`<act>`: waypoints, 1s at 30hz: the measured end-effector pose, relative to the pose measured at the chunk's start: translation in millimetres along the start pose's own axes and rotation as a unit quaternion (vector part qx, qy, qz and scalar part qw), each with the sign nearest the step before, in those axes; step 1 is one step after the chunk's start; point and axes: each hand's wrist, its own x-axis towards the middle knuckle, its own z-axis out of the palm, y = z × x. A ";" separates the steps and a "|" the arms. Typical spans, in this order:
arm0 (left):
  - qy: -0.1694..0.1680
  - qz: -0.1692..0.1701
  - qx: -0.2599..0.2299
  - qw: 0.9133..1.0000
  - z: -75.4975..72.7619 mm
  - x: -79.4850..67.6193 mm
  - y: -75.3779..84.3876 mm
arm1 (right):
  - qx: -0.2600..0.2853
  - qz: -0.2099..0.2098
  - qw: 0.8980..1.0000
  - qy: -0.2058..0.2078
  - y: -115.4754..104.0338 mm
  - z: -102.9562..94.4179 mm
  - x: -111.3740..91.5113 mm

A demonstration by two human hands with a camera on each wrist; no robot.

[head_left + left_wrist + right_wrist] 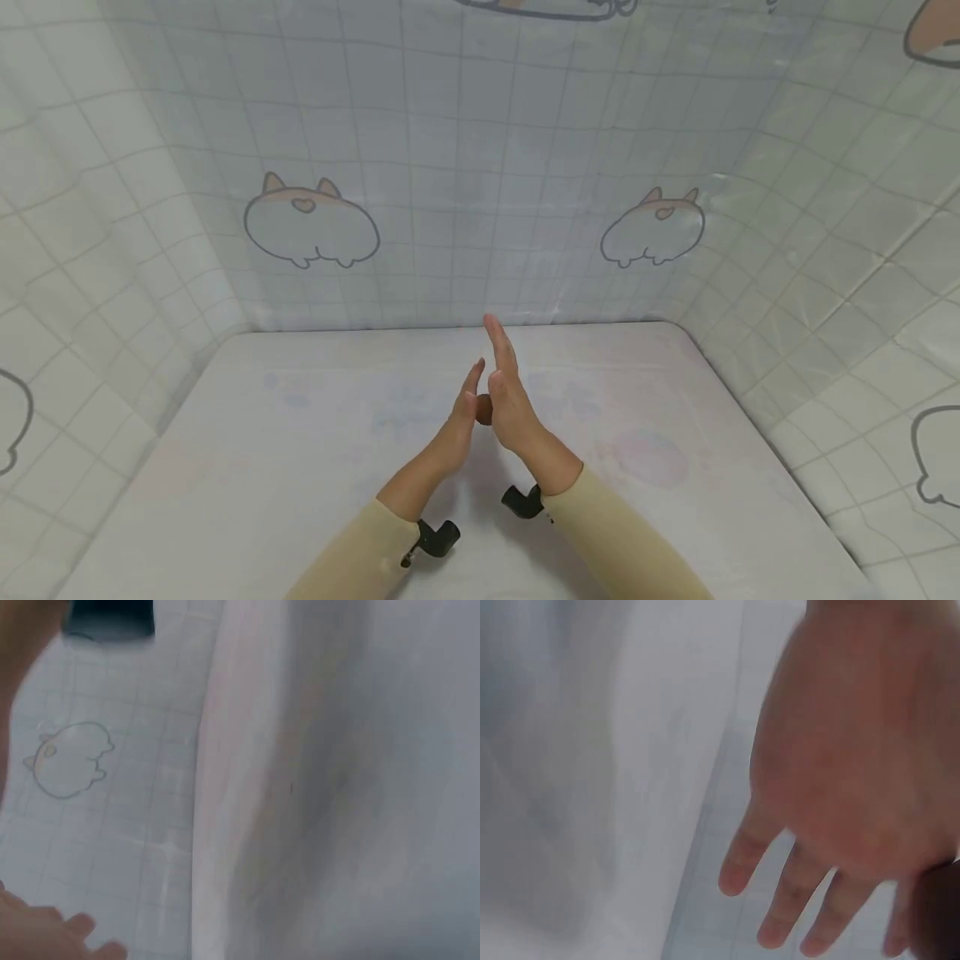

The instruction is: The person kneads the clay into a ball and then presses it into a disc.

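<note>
A brown rounded object (484,409) is held between the left hand (456,432) and the right hand (513,410), above the white tabletop (285,467). Both hands are opened flat, with fingers extended and palms turned toward each other; the object is retained by the hands without finger wrap. A black device (438,539) is worn at each wrist.

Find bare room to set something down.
Table: bare left of the left sleeve, right of the right sleeve, and in both far corners by the wall. Crowded: centre, where left grip and right grip flank the ball.
</note>
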 end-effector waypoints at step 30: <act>0.140 0.112 -0.152 0.972 -14.2 0.3 50.0 | 0.010 -0.008 0.994 -0.108 26.0 17.0 -28.4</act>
